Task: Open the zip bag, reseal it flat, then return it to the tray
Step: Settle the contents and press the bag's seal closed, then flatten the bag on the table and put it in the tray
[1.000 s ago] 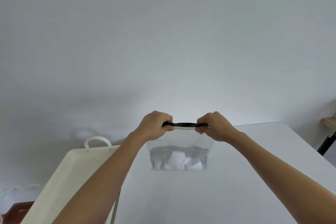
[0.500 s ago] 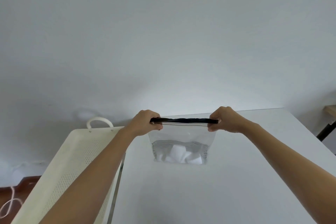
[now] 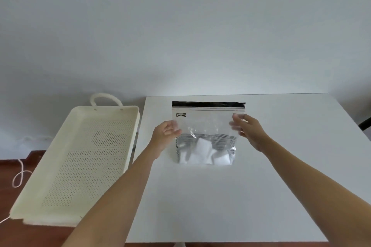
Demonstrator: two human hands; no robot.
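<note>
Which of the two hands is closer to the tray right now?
The left hand, at the zip bag's left edge, is nearer the white perforated tray. The right hand is on the bag's far side.

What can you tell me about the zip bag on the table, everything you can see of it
The zip bag is clear plastic with a black strip along its top edge, a thin line under it and a small dark logo near the upper left corner. Its lower part has fine dark stripes, and white blocky pieces sit inside at the bottom. It is on the white table, top edge away from the person. The left hand and right hand are at its side edges. Whether the seal is closed cannot be told.
</note>
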